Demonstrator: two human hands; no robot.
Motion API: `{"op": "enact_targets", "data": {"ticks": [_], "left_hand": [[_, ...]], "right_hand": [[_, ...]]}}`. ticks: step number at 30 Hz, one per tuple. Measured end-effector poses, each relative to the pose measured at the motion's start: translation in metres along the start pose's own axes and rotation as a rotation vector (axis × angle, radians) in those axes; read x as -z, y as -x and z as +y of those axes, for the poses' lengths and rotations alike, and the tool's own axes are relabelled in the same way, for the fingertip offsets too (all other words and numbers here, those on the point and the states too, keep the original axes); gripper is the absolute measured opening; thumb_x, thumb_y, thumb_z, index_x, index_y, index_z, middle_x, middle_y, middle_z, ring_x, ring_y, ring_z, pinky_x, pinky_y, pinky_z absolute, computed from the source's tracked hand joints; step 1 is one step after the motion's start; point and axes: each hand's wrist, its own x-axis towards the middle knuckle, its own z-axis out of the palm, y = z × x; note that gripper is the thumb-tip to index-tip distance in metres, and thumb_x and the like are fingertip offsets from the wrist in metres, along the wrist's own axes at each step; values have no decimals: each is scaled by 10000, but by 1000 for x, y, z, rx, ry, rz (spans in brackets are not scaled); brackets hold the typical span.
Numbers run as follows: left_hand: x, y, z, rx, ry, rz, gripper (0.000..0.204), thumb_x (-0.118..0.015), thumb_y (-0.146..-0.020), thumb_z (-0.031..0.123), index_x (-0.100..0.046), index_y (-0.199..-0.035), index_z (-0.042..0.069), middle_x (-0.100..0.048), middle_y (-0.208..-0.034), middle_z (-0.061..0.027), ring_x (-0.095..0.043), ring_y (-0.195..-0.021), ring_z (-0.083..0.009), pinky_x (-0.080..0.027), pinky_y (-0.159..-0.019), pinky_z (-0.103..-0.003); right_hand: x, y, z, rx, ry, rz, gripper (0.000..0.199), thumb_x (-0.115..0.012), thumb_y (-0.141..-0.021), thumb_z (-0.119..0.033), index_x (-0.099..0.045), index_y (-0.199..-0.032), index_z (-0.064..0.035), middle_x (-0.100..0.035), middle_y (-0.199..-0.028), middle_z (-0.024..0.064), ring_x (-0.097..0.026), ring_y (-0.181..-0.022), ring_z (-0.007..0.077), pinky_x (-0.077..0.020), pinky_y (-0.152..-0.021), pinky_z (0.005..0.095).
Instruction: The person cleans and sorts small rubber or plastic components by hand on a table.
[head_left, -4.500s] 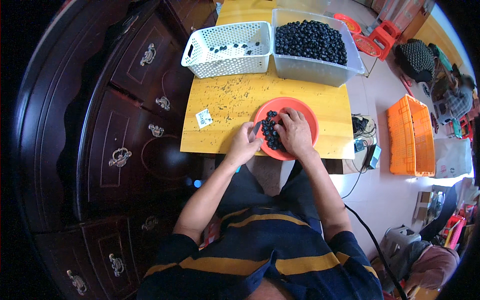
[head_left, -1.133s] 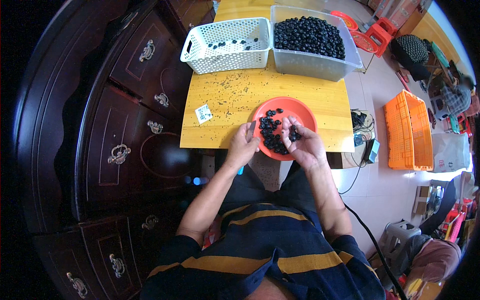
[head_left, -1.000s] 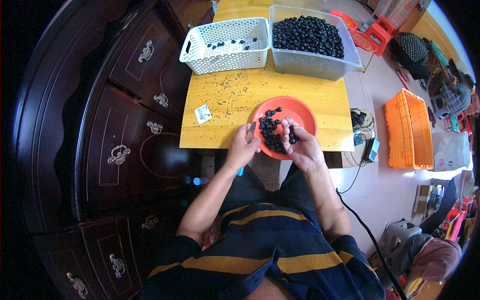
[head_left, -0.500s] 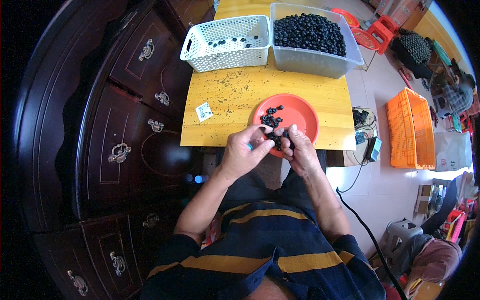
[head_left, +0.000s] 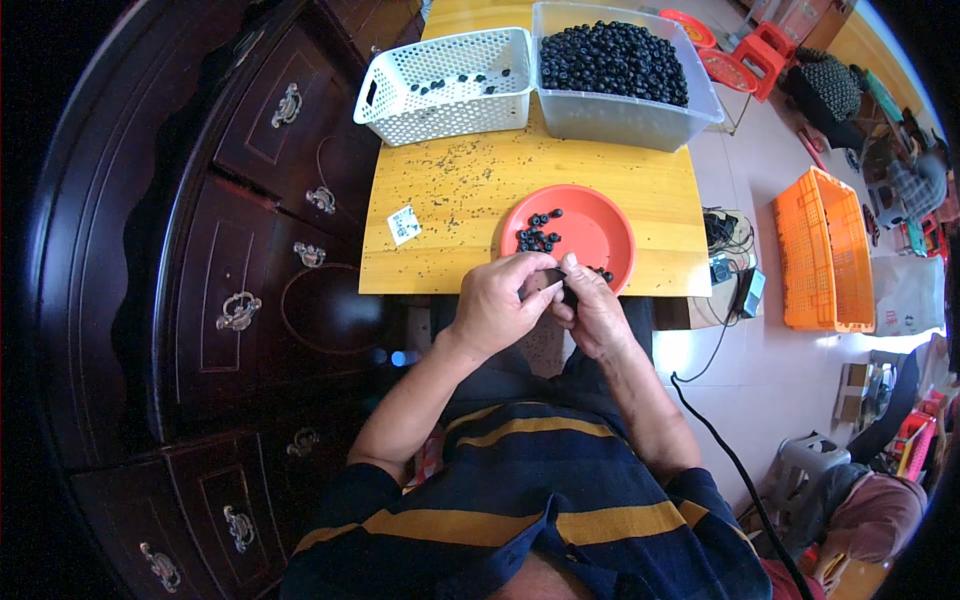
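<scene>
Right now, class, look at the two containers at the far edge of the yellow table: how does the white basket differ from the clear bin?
The basket is white with perforated walls; the bin is clear plastic with solid walls. The basket holds only a few small black pieces; the bin is heaped with them. The basket stands on the left, the bin on the right, side by side. Both are rectangular, open-topped, and hold the same kind of black pieces.

shirt: navy, yellow stripes | sleeves: pushed up | hands: bare
</scene>
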Motion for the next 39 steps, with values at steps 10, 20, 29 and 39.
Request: {"op": "enact_targets", "data": {"ticks": [10,20,29,39], "left_hand": [[-3,1,-12,197,455,-114,182,-736,-892,68,-672,-1049,2,-705,-782,-51,-644,-645,-111,-513,-604,-314],[5,-3,-7,237,524,-106,190,-697,-948,152,-643,-1065,12,-664,-787,-5,-563,-632,-63,-459,-574,-243],[7,-8,2,-108,-217,-81,444,-740,-880,462,-586,-974,56,-687,-796,-140,-693,-691,-326,-528,-601,-441],[4,-10,-11,-228,-323,-76,436,-722,-874,483,-573,-884,73,-643,-719,-124,-673,-641,-327,-521,-547,-435]], "right_hand": [[8,5,-6,-157,-265,-116,258,-612,-1018,-395,-587,-993,-140,-514,-754,-62,-391,-554,18,-290,-466,169],[5,6,-9,-192,-449,-170,192,-599,-1031,-330,-575,-1017,-140,-505,-740,-51,-383,-538,30,-296,-452,172],[7,5,-8,-190,-487,-136,200,-575,-1041,-292,-598,-1090,-99,-525,-735,-37,-398,-519,24,-266,-428,156],[4,3,-6,-157,-364,-61,180,-608,-1019,-312,-604,-1000,-133,-486,-654,-73,-364,-467,20,-251,-412,165]]}}
